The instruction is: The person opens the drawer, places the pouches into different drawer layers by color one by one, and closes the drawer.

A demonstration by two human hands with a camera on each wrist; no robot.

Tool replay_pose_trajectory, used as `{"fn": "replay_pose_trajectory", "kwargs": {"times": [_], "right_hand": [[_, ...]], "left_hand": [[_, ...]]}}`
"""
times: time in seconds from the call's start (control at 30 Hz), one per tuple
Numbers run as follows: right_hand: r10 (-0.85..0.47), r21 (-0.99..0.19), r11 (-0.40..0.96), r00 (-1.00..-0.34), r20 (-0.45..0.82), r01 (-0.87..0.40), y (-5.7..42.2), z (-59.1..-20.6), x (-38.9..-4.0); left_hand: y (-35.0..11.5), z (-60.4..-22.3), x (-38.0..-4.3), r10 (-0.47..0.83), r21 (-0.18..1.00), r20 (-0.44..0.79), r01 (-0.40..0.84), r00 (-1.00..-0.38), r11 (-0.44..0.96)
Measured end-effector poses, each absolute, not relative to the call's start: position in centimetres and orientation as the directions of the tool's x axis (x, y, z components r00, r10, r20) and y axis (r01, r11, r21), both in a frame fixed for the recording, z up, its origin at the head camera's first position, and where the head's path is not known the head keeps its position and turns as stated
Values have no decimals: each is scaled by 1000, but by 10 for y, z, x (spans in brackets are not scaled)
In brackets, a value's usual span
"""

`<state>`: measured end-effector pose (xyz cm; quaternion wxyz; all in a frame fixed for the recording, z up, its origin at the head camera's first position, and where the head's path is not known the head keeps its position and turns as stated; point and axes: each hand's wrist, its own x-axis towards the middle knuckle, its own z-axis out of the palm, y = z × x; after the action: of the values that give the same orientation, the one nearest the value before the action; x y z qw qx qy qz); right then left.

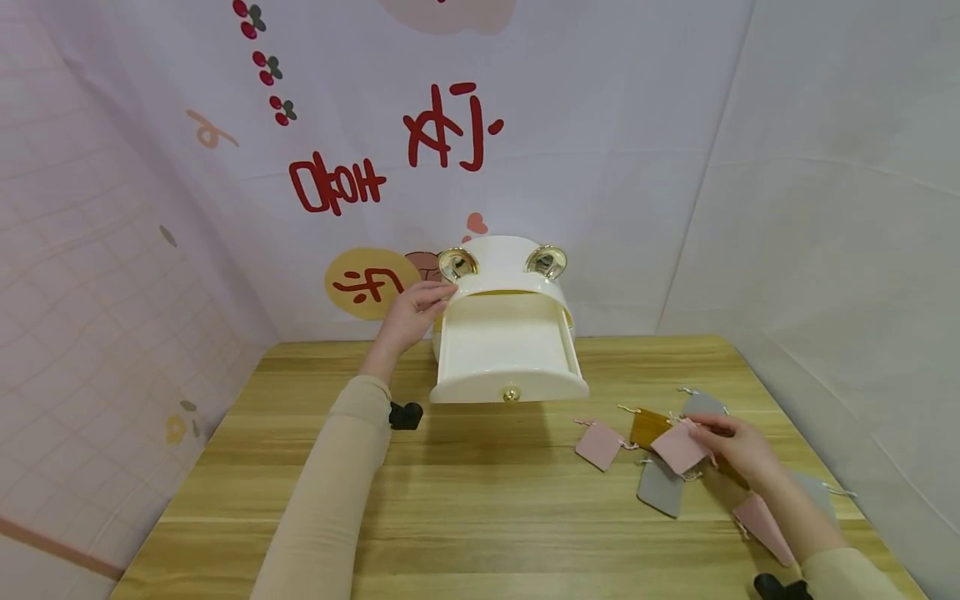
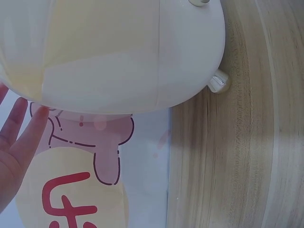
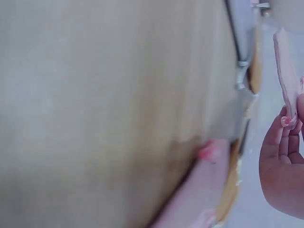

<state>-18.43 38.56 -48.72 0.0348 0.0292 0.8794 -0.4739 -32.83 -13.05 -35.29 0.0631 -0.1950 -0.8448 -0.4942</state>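
Pinching pink pouch [image 3: 286,71] in right hand [image 1: 738,448], near-upright along its long axis at the right-wrist view's upper right, near other pouches [image 1: 662,487], with left hand [image 1: 415,314] outstretched against drawer box [image 1: 501,265].

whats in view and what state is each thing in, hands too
White box: standing on the table
Drawer: pulled out
Left hand: fingers extended at the side of the white box
Held pink pouch: lifted
Right hand: pinching the held pink pouch
Leftmost pink pouch: lying on the table
Mustard pouch: on the table, partly hidden
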Motion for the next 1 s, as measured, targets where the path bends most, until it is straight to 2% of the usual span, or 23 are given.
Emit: {"fn": "replay_pose_trajectory", "kwargs": {"times": [0.53, 0.7, 1.0], "right_hand": [[-23, -894, 446, -999, 33, -40, 348, -421, -209], [-61, -879, 465, -995, 84, -103, 331, -398, -218], [-125, -884, 451, -989, 74, -123, 300, -362, -238]], "left_hand": [[-130, -352, -327, 256, 807, 301, 388, -919, 445], [-129, -352, -326, 258, 810, 297, 386, -919, 441], [-130, -353, -327, 263, 804, 303, 394, -916, 445]]}}
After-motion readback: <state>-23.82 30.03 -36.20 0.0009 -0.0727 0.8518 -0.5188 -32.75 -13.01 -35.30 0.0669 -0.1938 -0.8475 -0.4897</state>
